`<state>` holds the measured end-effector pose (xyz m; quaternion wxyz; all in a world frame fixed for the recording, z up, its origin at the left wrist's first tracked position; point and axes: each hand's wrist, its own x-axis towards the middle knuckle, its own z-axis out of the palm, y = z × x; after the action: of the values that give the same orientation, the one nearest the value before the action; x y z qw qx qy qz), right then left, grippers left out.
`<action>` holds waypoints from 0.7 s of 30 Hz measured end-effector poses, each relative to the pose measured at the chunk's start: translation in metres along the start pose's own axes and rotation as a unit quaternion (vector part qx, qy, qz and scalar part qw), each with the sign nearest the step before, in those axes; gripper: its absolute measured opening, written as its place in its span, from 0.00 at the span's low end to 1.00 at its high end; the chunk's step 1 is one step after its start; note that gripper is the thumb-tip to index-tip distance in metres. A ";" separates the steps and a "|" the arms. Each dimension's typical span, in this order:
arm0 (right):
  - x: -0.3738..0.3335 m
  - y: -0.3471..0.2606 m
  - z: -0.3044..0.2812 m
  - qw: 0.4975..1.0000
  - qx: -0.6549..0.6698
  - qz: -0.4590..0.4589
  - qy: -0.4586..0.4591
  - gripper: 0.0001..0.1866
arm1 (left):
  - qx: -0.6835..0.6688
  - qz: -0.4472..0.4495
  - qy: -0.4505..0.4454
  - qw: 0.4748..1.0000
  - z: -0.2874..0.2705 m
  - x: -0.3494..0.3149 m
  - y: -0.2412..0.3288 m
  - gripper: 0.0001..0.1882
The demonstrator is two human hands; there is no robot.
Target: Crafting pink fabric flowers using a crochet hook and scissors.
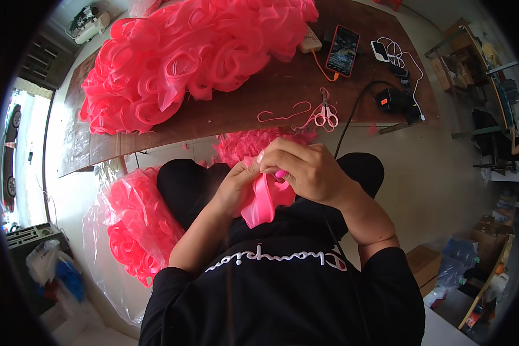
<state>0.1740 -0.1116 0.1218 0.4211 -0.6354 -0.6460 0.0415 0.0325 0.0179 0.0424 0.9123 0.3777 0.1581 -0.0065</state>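
Above my lap, a strip of sheer pink ribbon [259,205] hangs in folds from my fingers. My left hand [236,185] is closed on its left side, the thumb and fingertips pinching the fabric. My right hand [305,170] meets it from the other side, fingertips pinched together at the ribbon's top. A small bright magenta piece [281,173] shows under the right fingers; its kind is hidden. Just beyond my hands lies a heap of pink ruffles [236,145]. Pink-handled scissors [326,115] rest near the table's front edge beside a bent pink wire [282,111].
A large pile of pink ruffled fabric [173,63] covers the left part of the brown table [259,92]. On its right are a phone [343,51], white cables [395,55] and a black device [392,99]. A clear bag of pink ruffles [135,219] stands by my left leg.
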 end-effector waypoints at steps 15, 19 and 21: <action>-0.025 0.027 -0.025 0.977 -0.053 0.136 0.154 0.06 | -0.149 0.015 -0.036 0.988 0.040 0.002 0.020 0.26; -0.024 0.018 -0.029 0.989 0.064 0.089 0.097 0.05 | -0.165 -0.004 -0.001 0.986 0.040 0.002 0.018 0.28; -0.017 0.007 -0.032 0.988 0.039 0.097 0.112 0.06 | -0.131 0.007 -0.024 0.991 0.040 -0.001 0.019 0.29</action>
<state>0.1952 -0.1400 0.1298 0.5097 -0.6786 -0.5276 0.0359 0.0455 0.0041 0.0826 0.9575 0.2556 0.1330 0.0114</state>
